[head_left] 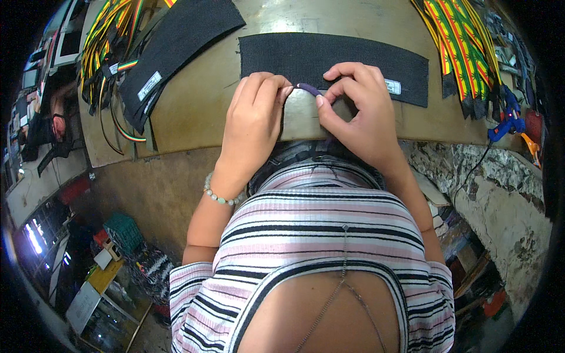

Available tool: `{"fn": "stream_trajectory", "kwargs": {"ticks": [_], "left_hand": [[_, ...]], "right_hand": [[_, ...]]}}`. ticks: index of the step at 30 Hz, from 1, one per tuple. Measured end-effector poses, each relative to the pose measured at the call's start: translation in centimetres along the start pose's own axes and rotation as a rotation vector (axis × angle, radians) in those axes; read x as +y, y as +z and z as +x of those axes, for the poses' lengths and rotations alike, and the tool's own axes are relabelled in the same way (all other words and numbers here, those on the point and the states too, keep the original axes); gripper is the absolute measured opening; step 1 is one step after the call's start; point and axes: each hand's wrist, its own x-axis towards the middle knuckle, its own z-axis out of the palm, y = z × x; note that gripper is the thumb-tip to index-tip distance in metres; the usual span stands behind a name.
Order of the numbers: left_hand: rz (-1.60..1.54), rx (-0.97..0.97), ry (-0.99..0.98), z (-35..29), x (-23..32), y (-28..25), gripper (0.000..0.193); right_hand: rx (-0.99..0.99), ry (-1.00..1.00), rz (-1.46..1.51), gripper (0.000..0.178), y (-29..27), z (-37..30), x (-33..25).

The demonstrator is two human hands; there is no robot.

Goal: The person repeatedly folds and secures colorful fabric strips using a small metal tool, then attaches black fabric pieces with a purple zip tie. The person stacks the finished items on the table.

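Observation:
A wide black woven band (335, 56) with a small white label (392, 86) lies across the table in front of me. At its near edge my left hand (253, 109) is closed, thumb and forefinger pinched together; what is between them is too small to make out. My right hand (362, 106) pinches a slim, curved, dark purple piece (309, 89) between thumb and fingers. The pale tip of this piece points toward my left fingertips, close to the band's near edge. My right hand partly covers the band.
More black bands (176, 53) lie to the left, beside a bundle of striped yellow, green and red straps (109, 35). Patterned straps (462, 47) lie at the far right, near a blue tool with a cord (509, 117). The table (188, 126) ends just before my body.

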Motion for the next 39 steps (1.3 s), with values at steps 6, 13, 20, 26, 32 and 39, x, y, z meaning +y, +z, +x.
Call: {"fn": "stream_trajectory", "kwargs": {"ticks": [6,13,20,26,32,39], "left_hand": [[0.003,0.008,0.012,-0.4,-0.1,0.0,0.009],[0.069,0.077,0.032,-2.3,-1.3,-1.9,0.008],[0.275,-0.255,-0.577,-9.9,-1.5,-12.7,0.019],[0.311,-0.099,-0.181,-5.8,-0.3,-9.4,0.056],[0.251,-0.276,0.268,-2.8,-1.6,-2.9,0.067],[-0.088,-0.109,0.278,-2.8,0.0,-5.5,0.020]], "right_hand": [[-0.040,-0.018,-0.074,0.011,0.0,-0.2,0.0],[0.357,0.229,0.404,0.010,-4.6,-1.6,2.9],[0.415,0.185,0.128,0.009,-7.9,-5.1,6.2],[0.219,0.081,0.018,0.014,-7.3,-6.0,6.6],[0.342,0.064,0.145,0.013,-7.0,-7.9,6.1],[0.658,0.262,0.596,0.020,-10.5,-7.2,6.7]]}}
